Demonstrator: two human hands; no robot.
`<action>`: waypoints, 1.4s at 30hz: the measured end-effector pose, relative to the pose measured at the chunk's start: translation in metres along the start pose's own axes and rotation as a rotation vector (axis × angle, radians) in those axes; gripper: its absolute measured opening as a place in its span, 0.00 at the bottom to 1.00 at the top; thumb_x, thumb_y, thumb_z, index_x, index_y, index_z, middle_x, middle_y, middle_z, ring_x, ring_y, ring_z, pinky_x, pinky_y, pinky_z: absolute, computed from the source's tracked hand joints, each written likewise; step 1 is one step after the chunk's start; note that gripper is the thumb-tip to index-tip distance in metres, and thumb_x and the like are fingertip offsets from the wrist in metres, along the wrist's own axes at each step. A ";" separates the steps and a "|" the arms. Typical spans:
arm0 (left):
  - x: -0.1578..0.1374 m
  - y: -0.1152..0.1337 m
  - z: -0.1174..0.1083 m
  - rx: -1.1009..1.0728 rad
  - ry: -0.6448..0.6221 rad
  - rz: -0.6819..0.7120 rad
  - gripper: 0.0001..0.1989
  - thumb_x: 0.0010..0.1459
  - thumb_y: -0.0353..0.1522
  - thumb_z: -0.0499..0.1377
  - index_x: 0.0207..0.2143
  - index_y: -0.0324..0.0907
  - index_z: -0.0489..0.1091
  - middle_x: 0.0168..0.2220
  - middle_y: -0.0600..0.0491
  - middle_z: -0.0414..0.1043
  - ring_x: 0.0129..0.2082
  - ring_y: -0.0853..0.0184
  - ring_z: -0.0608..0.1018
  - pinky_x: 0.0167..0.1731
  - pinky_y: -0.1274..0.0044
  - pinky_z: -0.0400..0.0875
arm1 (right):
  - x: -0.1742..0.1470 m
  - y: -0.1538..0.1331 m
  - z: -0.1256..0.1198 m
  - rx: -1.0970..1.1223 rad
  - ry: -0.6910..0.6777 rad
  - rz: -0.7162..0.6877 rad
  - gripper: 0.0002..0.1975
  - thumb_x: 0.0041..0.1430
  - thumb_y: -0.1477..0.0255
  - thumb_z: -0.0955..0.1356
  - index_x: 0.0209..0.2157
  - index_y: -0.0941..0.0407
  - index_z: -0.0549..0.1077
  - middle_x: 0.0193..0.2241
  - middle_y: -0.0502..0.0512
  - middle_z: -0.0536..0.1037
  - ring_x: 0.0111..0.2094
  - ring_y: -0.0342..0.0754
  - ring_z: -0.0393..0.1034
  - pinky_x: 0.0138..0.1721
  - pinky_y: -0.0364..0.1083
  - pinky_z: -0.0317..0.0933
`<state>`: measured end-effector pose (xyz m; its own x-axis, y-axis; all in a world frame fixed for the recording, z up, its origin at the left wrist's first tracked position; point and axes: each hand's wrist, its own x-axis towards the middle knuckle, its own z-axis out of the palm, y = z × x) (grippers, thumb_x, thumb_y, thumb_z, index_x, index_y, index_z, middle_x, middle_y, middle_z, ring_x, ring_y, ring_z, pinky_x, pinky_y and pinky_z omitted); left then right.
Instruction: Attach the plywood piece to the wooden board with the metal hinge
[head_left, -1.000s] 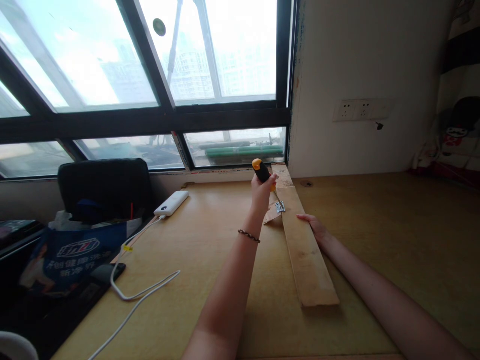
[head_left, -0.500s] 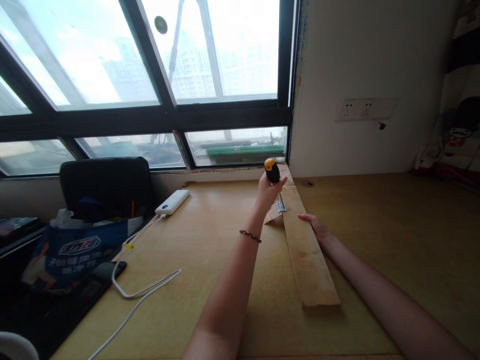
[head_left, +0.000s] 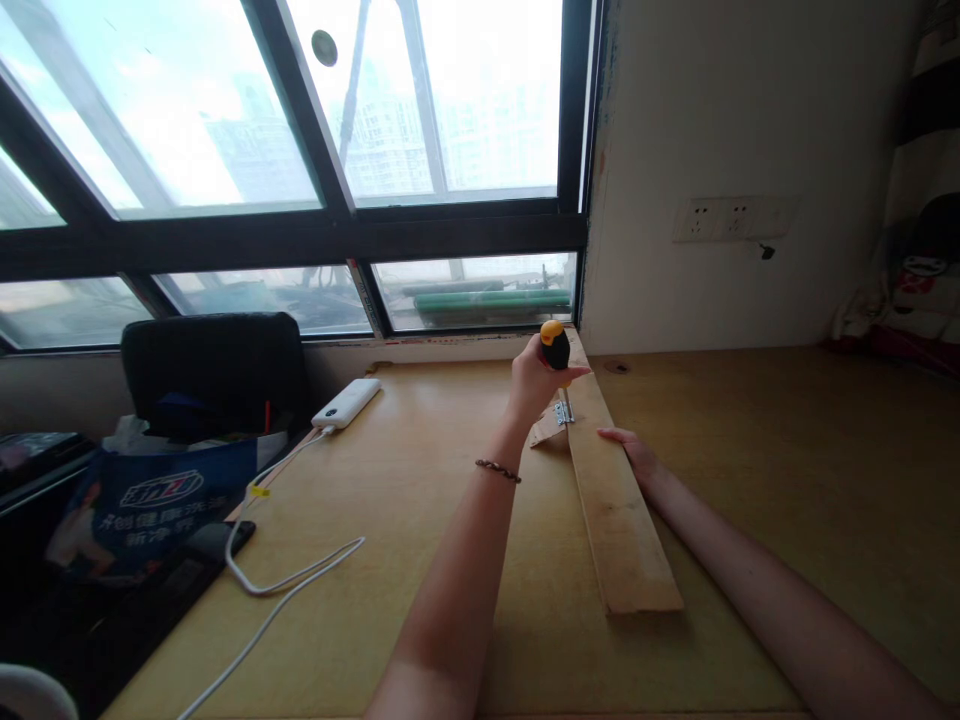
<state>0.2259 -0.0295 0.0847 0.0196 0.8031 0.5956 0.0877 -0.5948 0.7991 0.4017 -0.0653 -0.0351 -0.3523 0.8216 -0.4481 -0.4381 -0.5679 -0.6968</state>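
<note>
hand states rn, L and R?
Left hand: closed, holding the screwdriver by its handle.
Right hand: touching the wooden board's right edge; can't tell whether it's gripping.

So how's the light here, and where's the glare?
Head view: window glaring, buildings behind it washed out; same head view: wall and bag dim, soft sheen on the table, faint shadow by the near end of the board.

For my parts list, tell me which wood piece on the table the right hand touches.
The long plank: the right hand touches its right edge. The short piece sticks out left of it, by the metal hinge.
</note>
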 end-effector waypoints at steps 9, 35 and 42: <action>0.006 -0.010 -0.004 -0.330 -0.197 -0.107 0.18 0.39 0.31 0.64 0.33 0.39 0.61 0.30 0.51 0.72 0.33 0.65 0.75 0.34 0.74 0.67 | -0.004 -0.001 0.004 0.017 0.029 0.015 0.14 0.51 0.71 0.62 0.39 0.63 0.69 0.26 0.58 0.78 0.27 0.50 0.73 0.34 0.48 0.65; 0.001 -0.014 0.004 -0.024 -0.138 0.022 0.16 0.37 0.36 0.66 0.30 0.39 0.70 0.33 0.51 0.67 0.34 0.66 0.71 0.32 0.75 0.67 | -0.003 0.000 0.005 -0.005 0.072 0.004 0.14 0.51 0.70 0.63 0.38 0.63 0.69 0.26 0.58 0.78 0.26 0.49 0.72 0.31 0.47 0.66; 0.002 -0.007 0.001 -0.072 -0.199 0.022 0.21 0.42 0.31 0.63 0.41 0.42 0.63 0.35 0.51 0.70 0.36 0.66 0.72 0.34 0.76 0.66 | -0.003 -0.001 0.005 0.007 0.066 0.014 0.14 0.51 0.70 0.62 0.39 0.64 0.69 0.25 0.58 0.78 0.25 0.49 0.72 0.31 0.47 0.66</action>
<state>0.2265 -0.0236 0.0804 0.2178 0.7768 0.5909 0.0134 -0.6077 0.7940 0.3991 -0.0678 -0.0307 -0.3037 0.8147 -0.4941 -0.4392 -0.5799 -0.6862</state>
